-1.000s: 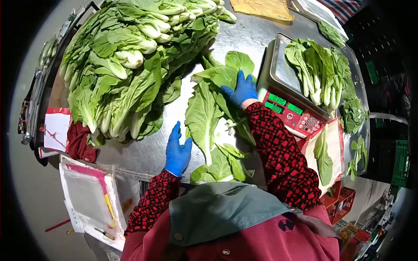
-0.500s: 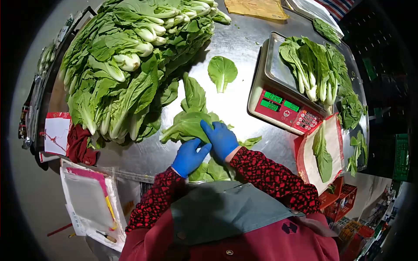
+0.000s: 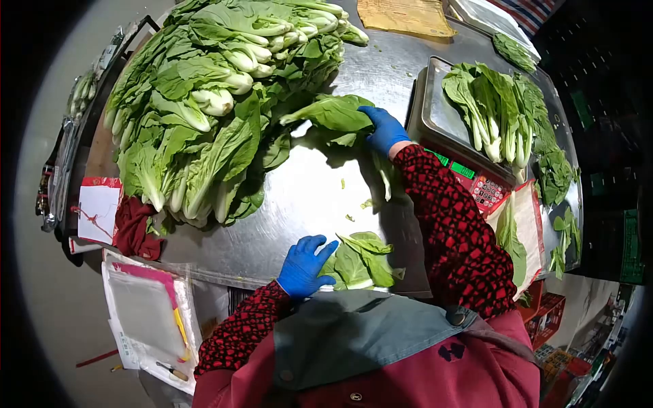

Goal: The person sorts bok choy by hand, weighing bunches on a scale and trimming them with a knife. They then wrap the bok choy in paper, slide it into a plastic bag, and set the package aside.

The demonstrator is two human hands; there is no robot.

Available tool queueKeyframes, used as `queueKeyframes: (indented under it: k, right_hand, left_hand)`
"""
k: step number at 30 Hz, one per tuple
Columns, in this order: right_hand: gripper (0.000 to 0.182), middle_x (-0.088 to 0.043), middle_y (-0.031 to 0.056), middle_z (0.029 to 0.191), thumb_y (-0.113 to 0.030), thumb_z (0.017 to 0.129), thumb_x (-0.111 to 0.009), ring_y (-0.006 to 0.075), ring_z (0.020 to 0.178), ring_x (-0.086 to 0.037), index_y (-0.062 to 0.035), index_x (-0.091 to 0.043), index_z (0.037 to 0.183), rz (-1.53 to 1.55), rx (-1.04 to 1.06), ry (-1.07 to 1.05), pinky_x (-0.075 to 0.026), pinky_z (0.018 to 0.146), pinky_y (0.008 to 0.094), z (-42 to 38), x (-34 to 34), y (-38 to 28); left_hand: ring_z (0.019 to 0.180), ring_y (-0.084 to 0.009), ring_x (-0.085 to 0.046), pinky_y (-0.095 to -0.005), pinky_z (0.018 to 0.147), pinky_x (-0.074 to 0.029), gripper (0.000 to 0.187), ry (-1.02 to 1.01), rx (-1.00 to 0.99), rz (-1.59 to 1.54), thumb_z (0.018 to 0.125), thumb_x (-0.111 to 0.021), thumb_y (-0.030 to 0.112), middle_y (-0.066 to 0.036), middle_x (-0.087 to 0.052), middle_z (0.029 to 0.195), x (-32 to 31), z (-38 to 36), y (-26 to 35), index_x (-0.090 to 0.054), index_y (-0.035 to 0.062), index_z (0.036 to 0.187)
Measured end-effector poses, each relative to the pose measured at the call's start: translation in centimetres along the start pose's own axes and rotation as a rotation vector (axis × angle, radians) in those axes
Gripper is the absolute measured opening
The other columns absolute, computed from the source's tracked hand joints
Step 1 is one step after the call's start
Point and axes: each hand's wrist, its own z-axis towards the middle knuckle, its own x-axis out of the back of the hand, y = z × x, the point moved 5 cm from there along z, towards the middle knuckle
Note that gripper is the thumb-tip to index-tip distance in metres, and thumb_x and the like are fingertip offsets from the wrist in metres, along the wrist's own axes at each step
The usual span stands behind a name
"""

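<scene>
My right hand [image 3: 386, 130], in a blue glove, is closed on the leafy end of a green vegetable [image 3: 333, 113] above the metal table. More leaves hang beneath it. Near the table's front edge, my left hand [image 3: 305, 265] has its gloved fingers apart and holds nothing. Just right of it lie several loose leaves [image 3: 360, 260]. A large heap of leafy greens with pale stems [image 3: 211, 102] fills the left side. On the right, a bunch of greens [image 3: 488, 112] rests on the tray of a red scale [image 3: 486, 192].
A yellow sheet [image 3: 406, 18] lies at the back. Plastic bags [image 3: 146, 309] sit at the lower left beside a dark red cloth [image 3: 138, 228]. A leaf [image 3: 510, 238] lies on a red-edged sack at the right. Small scraps dot the table's middle.
My right hand has moved forward and right with the greens, away from my left hand. My left hand has come off the greens and opened. Loose leaves at the front edge are uncovered.
</scene>
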Motion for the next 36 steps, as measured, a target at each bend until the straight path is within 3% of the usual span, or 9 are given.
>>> queueKeyframes:
  k: [4, 6, 12, 17, 21, 26, 28, 32, 36]
  right_hand:
    - [0.058, -0.050, 0.0140, 0.129, -0.014, 0.073, -0.062, 0.0335, 0.113, -0.052, -0.0200, -0.047, 0.129, -0.242, -0.148, -0.039, -0.043, 0.095, 0.0400, 1.2, -3.4, 3.0]
    - [0.061, -0.049, 0.0113, 0.130, -0.014, 0.072, -0.063, 0.0336, 0.113, -0.052, -0.0226, -0.046, 0.130, -0.095, 0.064, -0.202, -0.045, 0.093, 0.0413, 0.0, -4.7, 0.0]
    - [0.068, -0.048, 0.0108, 0.132, -0.020, 0.062, -0.068, 0.0344, 0.100, -0.054, -0.0153, -0.049, 0.127, -0.165, 0.475, -0.653, -0.049, 0.083, 0.0420, -11.9, -5.4, -8.2]
    - [0.095, -0.042, 0.0113, 0.135, -0.051, 0.055, -0.077, 0.0335, 0.117, -0.044, -0.0140, -0.040, 0.135, -0.346, 0.456, -0.524, -0.042, 0.085, 0.0519, -19.5, -1.7, -8.6]
    - [0.095, -0.040, 0.0124, 0.135, -0.044, 0.057, -0.079, 0.0346, 0.115, -0.045, -0.0138, -0.036, 0.137, -0.404, 0.225, -0.494, -0.043, 0.082, 0.0498, -23.7, -1.2, -7.4]
    - [0.075, -0.056, 0.0172, 0.105, -0.023, 0.067, -0.071, 0.0351, 0.095, -0.056, -0.0077, -0.039, 0.133, -0.090, -0.096, -0.146, -0.048, 0.076, 0.0419, -24.8, -2.9, -6.1]
    - [0.073, -0.056, 0.0196, 0.109, -0.019, 0.070, -0.069, 0.0374, 0.097, -0.056, -0.0062, -0.038, 0.134, 0.219, -0.251, 0.083, -0.048, 0.081, 0.0417, -24.0, -3.7, -4.8]
    - [0.074, -0.047, 0.0191, 0.128, -0.005, 0.079, -0.054, 0.0259, 0.120, -0.047, -0.0074, -0.019, 0.144, 1.107, -0.323, 0.124, -0.037, 0.101, 0.0332, -22.2, -6.0, -4.0]
    - [0.096, -0.032, 0.0169, 0.140, -0.016, 0.076, -0.070, 0.0237, 0.128, -0.036, -0.0054, -0.007, 0.147, 1.142, -0.108, 0.184, -0.030, 0.106, 0.0345, -24.4, 1.2, -5.6]
  left_hand:
    - [0.123, -0.0414, -0.034, -0.0487, 0.098, -0.031, 0.095, 0.137, 0.049, 0.064, 0.059, -0.076, 0.051, -0.023, -0.034, 0.135, 0.8, 0.5, -0.8, -0.039, 0.0113, 0.137]
    - [0.134, -0.0503, -0.009, -0.0589, 0.104, -0.014, 0.104, 0.171, 0.100, 0.126, 0.060, -0.073, 0.058, -0.027, -0.011, 0.147, 0.7, 0.9, -1.5, -0.028, 0.0143, 0.143]
    - [0.135, -0.0505, -0.006, -0.0662, 0.102, -0.007, 0.103, 0.091, 0.129, 0.346, 0.060, -0.073, 0.057, -0.024, -0.012, 0.148, 2.5, 4.5, -1.0, -0.026, 0.0180, 0.144]
    - [0.114, -0.0355, -0.043, -0.0555, 0.096, -0.030, 0.070, 0.050, -0.051, 0.298, 0.066, -0.068, 0.018, -0.011, -0.050, 0.120, 1.7, 4.5, -0.1, -0.044, 0.0172, 0.133]
    - [0.095, -0.0348, -0.052, -0.0447, 0.080, -0.043, 0.066, 0.088, -0.078, 0.258, 0.064, -0.067, 0.014, -0.013, -0.054, 0.109, 0.7, 3.7, 1.6, -0.048, 0.0121, 0.128]
    - [0.090, -0.0384, -0.055, -0.0424, 0.076, -0.046, 0.066, 0.078, 0.112, 0.131, 0.066, -0.065, 0.009, -0.017, -0.055, 0.107, 0.4, 5.2, 3.2, -0.045, 0.0075, 0.130]
    - [0.097, -0.0376, -0.055, -0.0406, 0.084, -0.046, 0.065, 0.326, 0.197, -0.311, 0.069, -0.063, 0.007, -0.020, -0.055, 0.109, 1.2, 6.1, 3.6, -0.043, 0.0051, 0.131]
    - [0.107, -0.0213, -0.054, -0.0327, 0.090, -0.046, 0.039, 0.259, 0.332, -1.535, 0.093, -0.045, 0.010, -0.010, -0.053, 0.118, -3.8, 8.3, 2.8, -0.040, 0.0058, 0.131]
    - [0.112, -0.0221, -0.051, -0.0355, 0.096, -0.043, 0.046, 0.081, 0.102, -1.604, 0.097, -0.043, 0.032, -0.011, -0.050, 0.124, -2.4, 10.1, 8.7, -0.038, 0.0036, 0.133]
